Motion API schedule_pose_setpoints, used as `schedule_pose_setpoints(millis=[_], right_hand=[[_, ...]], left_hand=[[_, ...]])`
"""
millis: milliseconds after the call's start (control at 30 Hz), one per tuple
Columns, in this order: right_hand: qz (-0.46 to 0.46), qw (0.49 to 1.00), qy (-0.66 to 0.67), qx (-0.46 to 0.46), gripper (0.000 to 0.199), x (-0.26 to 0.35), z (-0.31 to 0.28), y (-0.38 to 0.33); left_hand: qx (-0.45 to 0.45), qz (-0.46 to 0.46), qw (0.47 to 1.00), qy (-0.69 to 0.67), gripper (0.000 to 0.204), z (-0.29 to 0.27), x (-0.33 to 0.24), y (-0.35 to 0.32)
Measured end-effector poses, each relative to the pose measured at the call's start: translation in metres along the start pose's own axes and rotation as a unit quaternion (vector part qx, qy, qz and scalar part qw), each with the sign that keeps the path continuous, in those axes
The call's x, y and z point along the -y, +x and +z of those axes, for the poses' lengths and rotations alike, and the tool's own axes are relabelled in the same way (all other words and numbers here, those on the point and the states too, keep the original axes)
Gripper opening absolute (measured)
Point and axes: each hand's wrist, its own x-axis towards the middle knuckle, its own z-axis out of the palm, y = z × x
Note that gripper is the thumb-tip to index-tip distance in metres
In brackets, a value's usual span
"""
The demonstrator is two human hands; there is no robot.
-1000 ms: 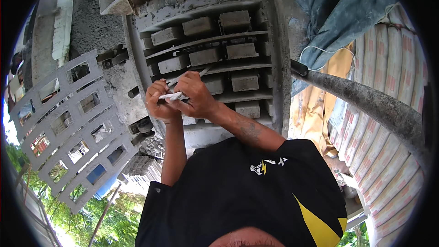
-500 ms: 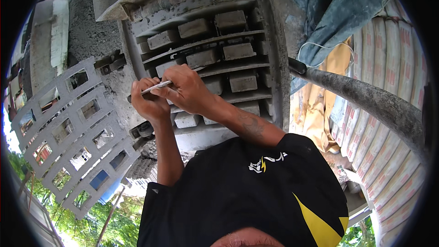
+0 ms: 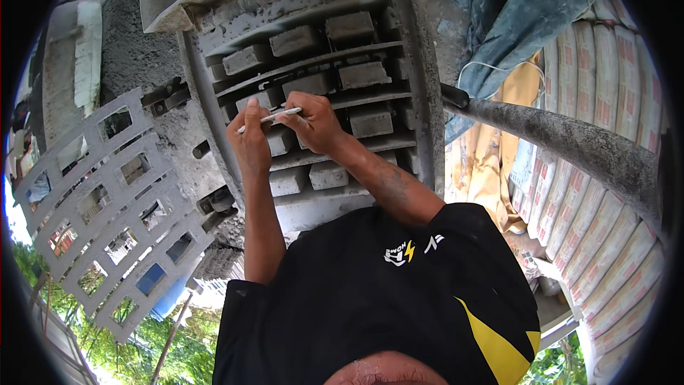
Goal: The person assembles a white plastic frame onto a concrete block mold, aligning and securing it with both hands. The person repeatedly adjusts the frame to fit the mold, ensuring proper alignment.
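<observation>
A thin pale flat tool (image 3: 274, 117) lies across a metal mould (image 3: 420, 78) that holds several grey concrete bricks (image 3: 370, 120) in rows between metal bars. My right hand (image 3: 317, 125) grips the tool near its right end. My left hand (image 3: 249, 144) holds the tool's left end, with its fingers against the mould's left side. Both hands sit over the middle rows of bricks. My forearms rise from my black shirt at the bottom of the view.
A grey lattice panel (image 3: 107, 207) with square holes leans at the left. A mortar-crusted bar (image 3: 570, 144) juts in from the right, in front of stacked sacks (image 3: 605, 199). A blue-grey tarpaulin (image 3: 527, 7) hangs at the top right. Trees show at the lower left.
Both hands have slid a little upward over the bricks, carrying the tool, and it now lies over a higher row.
</observation>
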Motion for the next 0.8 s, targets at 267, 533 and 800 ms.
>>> schedule_pose_setpoints(millis=[267, 533, 800], right_hand=[[0.035, 0.961, 0.095, 0.258, 0.038, 0.110, -0.041, 0.039], [-0.155, 0.958, 0.130, 0.205, 0.045, 0.197, 0.044, -0.001], [-0.199, 0.965, 0.055, 0.159, 0.048, 0.162, 0.085, -0.016]], left_hand=[[0.031, 0.202, 0.979, -0.002, 0.046, -0.012, -0.102, -0.048], [-0.101, 0.257, 0.925, -0.261, 0.048, -0.070, -0.146, -0.106], [-0.043, 0.311, 0.920, -0.234, 0.045, -0.111, -0.089, -0.102]])
